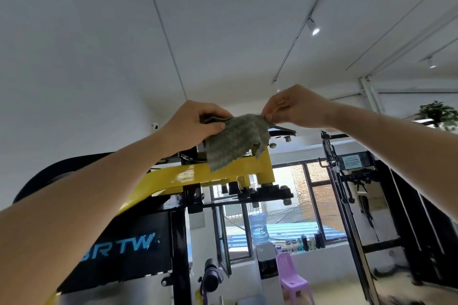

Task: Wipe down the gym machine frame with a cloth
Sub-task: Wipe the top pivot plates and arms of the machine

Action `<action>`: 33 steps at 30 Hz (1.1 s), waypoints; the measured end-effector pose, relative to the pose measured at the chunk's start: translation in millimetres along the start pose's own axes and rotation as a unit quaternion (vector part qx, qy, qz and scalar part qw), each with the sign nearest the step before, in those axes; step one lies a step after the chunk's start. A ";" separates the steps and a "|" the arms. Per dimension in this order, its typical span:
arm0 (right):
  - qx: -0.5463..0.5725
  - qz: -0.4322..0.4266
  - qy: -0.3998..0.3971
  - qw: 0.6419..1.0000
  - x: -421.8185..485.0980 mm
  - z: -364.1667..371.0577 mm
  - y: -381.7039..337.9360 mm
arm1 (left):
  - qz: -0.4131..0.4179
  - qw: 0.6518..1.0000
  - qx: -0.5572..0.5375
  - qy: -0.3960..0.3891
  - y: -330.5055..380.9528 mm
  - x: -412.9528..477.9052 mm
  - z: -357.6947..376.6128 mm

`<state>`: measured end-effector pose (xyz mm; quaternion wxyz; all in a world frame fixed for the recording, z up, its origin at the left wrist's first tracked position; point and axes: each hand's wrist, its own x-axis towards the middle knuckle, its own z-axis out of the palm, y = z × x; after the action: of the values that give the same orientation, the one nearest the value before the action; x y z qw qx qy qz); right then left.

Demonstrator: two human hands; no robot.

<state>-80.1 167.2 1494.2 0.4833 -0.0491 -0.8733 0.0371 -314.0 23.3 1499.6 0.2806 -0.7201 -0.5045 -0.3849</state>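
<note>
A grey-green patterned cloth hangs spread between my two raised hands, above the top of the gym machine. My left hand grips its left edge, fingers curled over bunched fabric. My right hand pinches the right corner between thumb and fingertips. The cloth's lower edge drapes down in front of the yellow frame arm; I cannot tell if it touches. Below the arm run the black frame bars and a black panel with blue lettering.
A second black cable machine stands to the right. Behind the frame are a window, a water dispenser with a blue bottle, several bottles on the sill and a purple plastic chair. The white ceiling is close overhead.
</note>
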 end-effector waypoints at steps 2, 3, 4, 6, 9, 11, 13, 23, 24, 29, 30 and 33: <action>0.018 -0.004 0.000 1.000 -1.1 1.2 4.3 | -0.014 0.999 -0.036 0.003 4.3 -2.4 0.7; 0.035 -0.001 -0.002 0.999 -2.1 2.2 4.5 | -0.016 0.999 -0.045 0.006 6.6 -3.8 1.1; 0.051 0.001 -0.006 0.999 -3.0 3.3 4.5 | -0.015 0.999 -0.040 0.010 8.9 -4.4 2.1; 0.056 -0.016 -0.013 0.998 -4.3 6.2 3.4 | -0.012 1.000 -0.019 0.022 14.5 -4.7 6.3; 0.067 -0.058 -0.002 0.996 -2.9 18.0 -1.4 | -0.004 0.999 0.009 0.035 23.0 -2.6 13.8; 0.081 -0.090 0.013 0.993 0.4 26.9 -3.4 | 0.002 0.998 0.034 0.044 27.6 -0.7 17.6; 0.062 -0.119 0.030 0.991 4.6 32.0 -0.8 | -0.002 0.997 0.056 0.043 31.1 0.8 17.8; 0.041 -0.095 0.112 0.988 -0.3 29.1 34.7 | 0.058 0.981 0.183 0.007 43.5 17.7 23.9; 0.042 -0.094 0.117 0.988 -0.6 28.4 36.0 | 0.067 0.978 0.196 0.008 44.6 19.9 24.0; 0.036 -0.112 0.139 0.983 4.7 27.4 43.2 | 0.106 0.973 0.207 0.009 54.5 21.9 25.3; 0.040 -0.113 0.145 0.982 6.4 27.5 46.5 | 0.108 0.971 0.212 0.013 57.4 22.2 27.1; 0.029 -0.101 0.130 0.986 11.2 27.3 61.9 | 0.077 0.952 0.297 -0.021 66.1 32.0 34.6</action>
<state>-106.1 229.5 1482.2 0.5951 0.0494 -0.8021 0.0066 -236.0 45.1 1506.5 0.4999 -0.6486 -0.5452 -0.1797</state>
